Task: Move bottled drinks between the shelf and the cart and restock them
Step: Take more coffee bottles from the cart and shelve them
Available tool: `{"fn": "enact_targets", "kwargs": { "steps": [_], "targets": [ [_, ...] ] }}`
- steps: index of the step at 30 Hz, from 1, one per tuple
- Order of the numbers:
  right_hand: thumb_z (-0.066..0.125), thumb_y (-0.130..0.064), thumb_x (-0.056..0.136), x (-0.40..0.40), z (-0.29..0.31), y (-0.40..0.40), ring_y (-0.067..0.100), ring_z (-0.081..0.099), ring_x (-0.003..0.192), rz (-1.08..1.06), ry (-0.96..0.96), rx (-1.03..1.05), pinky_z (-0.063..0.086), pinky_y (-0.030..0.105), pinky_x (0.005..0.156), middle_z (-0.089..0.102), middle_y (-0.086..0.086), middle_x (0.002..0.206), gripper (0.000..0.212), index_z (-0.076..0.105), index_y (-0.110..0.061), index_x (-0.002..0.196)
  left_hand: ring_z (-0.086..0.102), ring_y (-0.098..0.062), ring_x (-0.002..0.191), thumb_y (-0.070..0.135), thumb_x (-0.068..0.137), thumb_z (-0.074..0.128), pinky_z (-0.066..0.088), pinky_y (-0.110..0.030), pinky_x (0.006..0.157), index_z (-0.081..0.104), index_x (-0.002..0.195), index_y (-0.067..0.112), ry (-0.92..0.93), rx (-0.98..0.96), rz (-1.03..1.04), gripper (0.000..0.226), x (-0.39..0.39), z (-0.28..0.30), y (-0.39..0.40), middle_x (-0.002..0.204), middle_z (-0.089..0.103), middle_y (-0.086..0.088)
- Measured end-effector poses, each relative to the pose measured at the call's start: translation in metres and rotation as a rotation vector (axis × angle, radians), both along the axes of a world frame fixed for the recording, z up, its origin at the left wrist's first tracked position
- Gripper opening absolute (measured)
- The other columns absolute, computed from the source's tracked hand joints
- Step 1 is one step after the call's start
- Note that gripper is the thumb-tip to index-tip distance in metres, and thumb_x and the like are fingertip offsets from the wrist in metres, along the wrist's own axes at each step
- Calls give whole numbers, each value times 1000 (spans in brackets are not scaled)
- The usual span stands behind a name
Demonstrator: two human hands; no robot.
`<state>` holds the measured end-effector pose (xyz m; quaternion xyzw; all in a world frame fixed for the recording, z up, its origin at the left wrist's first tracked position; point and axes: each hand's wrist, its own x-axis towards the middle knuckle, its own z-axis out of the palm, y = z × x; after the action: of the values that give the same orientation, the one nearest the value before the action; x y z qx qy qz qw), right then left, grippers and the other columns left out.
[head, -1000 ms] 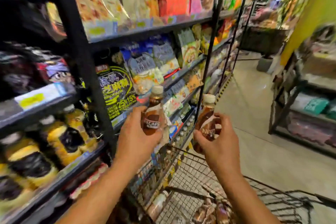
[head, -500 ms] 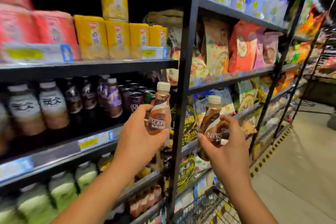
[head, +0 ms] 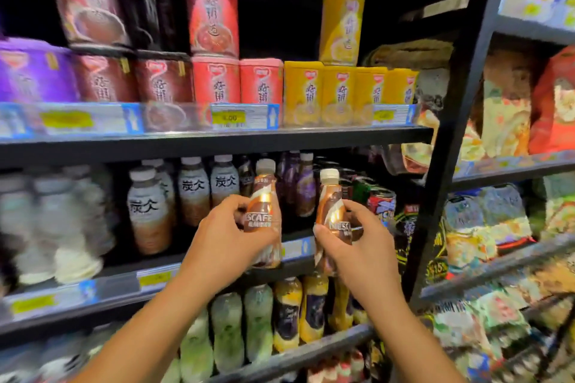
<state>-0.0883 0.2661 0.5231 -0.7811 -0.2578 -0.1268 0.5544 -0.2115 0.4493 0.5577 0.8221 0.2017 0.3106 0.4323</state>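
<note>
My left hand (head: pixel 224 239) grips a brown Nescafe bottle (head: pixel 264 202) with a white cap, held upright. My right hand (head: pixel 357 246) grips a second brown Nescafe bottle (head: pixel 331 199) the same way, just to the right of the first. Both bottles are raised in front of the middle drinks shelf (head: pixel 217 264), close to its front edge. Behind them on that shelf stand white-capped milk-tea bottles (head: pixel 193 190), dark purple bottles (head: pixel 303 186) and cans (head: pixel 381 202). The cart is out of view.
The shelf above holds red and yellow cups (head: pixel 311 90) behind price tags (head: pixel 239 116). Below are green and yellow bottles (head: pixel 286 311). A black upright post (head: pixel 451 121) divides this bay from snack bags (head: pixel 504 109) on the right.
The view has swung left and up from the cart and aisle to the drinks bay. Both hands have carried their bottles up to the middle shelf.
</note>
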Motion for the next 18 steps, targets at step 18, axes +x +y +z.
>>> {"fn": "enact_targets", "kwargs": {
  "steps": [18],
  "targets": [
    [80,-32,77,65,47,94,27,59,59,101,102,-265,43,33,52,56,1,62,38,50,-14,63,68,-10,68,15,72,93,46,-19,50,64,86,18,20,-95,285,33,54,10,32,77,73,2]
  ]
}}
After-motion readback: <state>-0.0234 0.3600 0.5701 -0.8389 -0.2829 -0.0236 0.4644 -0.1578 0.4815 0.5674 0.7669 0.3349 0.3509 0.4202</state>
